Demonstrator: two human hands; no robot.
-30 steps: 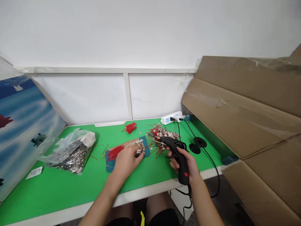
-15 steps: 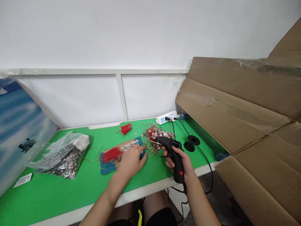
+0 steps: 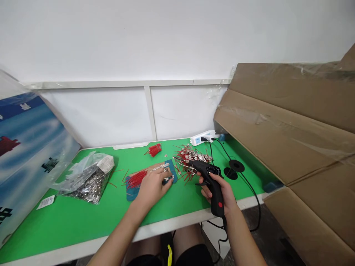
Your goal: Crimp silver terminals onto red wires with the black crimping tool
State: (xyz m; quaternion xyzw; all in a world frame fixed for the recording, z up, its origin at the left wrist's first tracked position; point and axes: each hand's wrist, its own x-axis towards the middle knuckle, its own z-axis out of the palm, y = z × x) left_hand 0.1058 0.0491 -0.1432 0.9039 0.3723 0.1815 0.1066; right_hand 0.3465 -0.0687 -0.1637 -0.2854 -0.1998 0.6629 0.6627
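My right hand (image 3: 222,190) is wrapped around the handle of a black soldering gun (image 3: 216,194); its thin metal tip points left over the board. My left hand (image 3: 155,184) rests on a blue-and-tan board (image 3: 133,194), thumb and fingers apart around small silver metal pieces (image 3: 168,178) at its right end. Red wires (image 3: 137,178) lie side by side across the board, partly hidden by my left hand. Behind the gun tip spreads a pile of red wires with silver metal ends (image 3: 191,153).
A tied bundle of red wires (image 3: 154,150) lies further back. At left sits a clear bag of metal parts (image 3: 93,184) by a printed sheet (image 3: 52,122). A white power strip (image 3: 202,137) stands behind, with cords through a round desk hole (image 3: 230,173). Cardboard (image 3: 277,122) walls the right.
The whole view has shifted slightly, so things sit further right. My left hand's fingers have bent a little at the metal pieces. My right hand keeps hold of the soldering gun.
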